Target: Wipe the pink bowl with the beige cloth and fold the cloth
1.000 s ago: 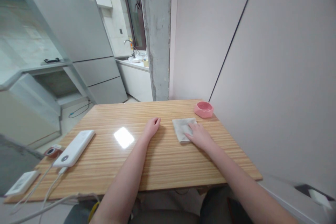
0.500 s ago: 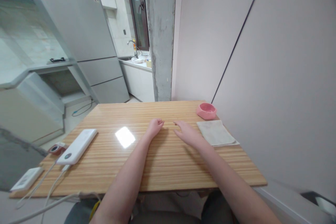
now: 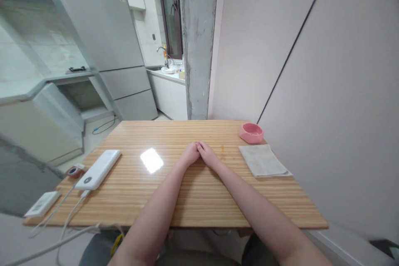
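My left hand (image 3: 190,153) and my right hand (image 3: 208,154) meet over the middle of the wooden table (image 3: 149,199). The left one is curled closed, and the fingertips of the right are pressed together against it. Whatever may lie between the fingers is hidden. To the right of my right hand lies a folded grey cloth (image 3: 263,160). Just behind the cloth stands a pink bowl (image 3: 251,133). Both are apart from my hands.
At the table's left side lie a white power bank (image 3: 99,169) with cables, a small reddish-brown object (image 3: 75,171) and a white box (image 3: 42,204). A wall (image 3: 327,112) borders the right edge. Beyond the table stand a refrigerator (image 3: 96,25) and a concrete pillar (image 3: 199,45).
My hands were apart and now touch. The right hand moved left and its spread fingers closed against the left hand. The view shifted slightly, while the objects stayed put.
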